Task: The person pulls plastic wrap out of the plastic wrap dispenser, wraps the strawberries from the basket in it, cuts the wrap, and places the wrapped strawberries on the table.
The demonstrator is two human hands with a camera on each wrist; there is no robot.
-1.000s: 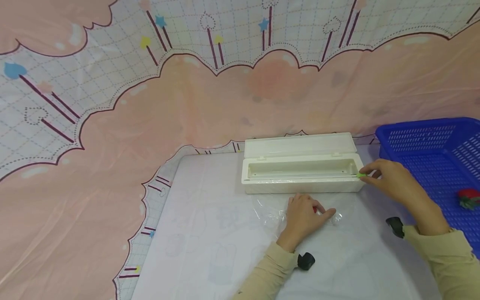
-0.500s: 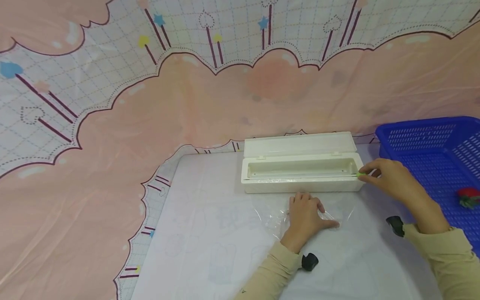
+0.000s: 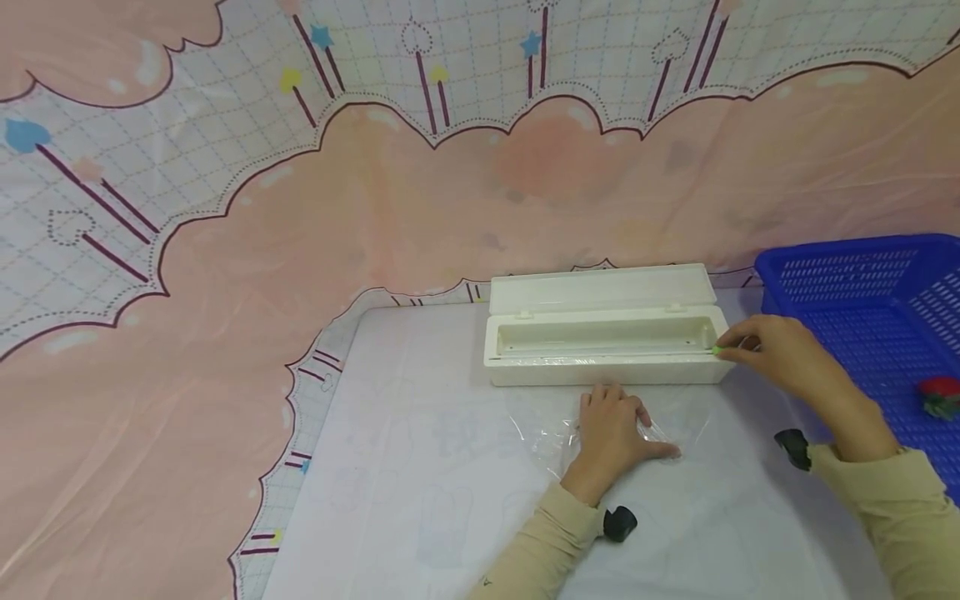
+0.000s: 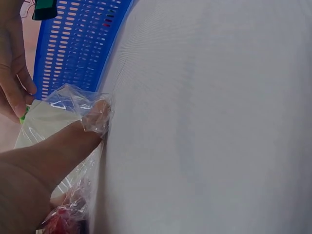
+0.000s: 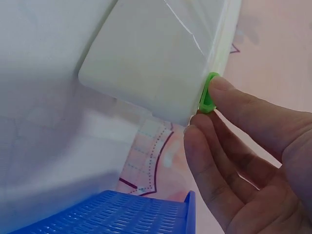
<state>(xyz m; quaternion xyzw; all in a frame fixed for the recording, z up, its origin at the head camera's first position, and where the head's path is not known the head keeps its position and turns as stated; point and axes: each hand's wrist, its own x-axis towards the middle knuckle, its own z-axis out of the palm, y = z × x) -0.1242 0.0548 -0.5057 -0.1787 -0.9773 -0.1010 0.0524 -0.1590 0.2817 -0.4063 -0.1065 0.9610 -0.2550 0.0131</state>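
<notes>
- Worktop (image 3: 405, 375): smooth white covering, its left edge slanting toward the far left corner.
- Box (image 3: 607, 373): long, rectangular, glossy white, standing along the worktop's far edge; hinged lid (image 3: 600, 290) raised, trough rounded at the corners.
- Film (image 3: 551, 435): clear, thin, wrinkled plastic, spread from the box's front onto the worktop.
- Left hand (image 3: 613, 437): thumb and fingers wide apart, touching the film before the box; film clings over the thumb tip.
- Red object (image 4: 66, 222): beneath the film at this hand's fingers; shape unclear.
- Right hand (image 3: 780, 354): thumb and forefinger narrowly closed, pinching the green slider (image 5: 207, 103), a small loop-shaped piece at the box's right end.
- Basket (image 3: 776, 283): blue, perforated, right of the box, containing a red strawberry (image 3: 941, 390) with leafy green cap.
</notes>
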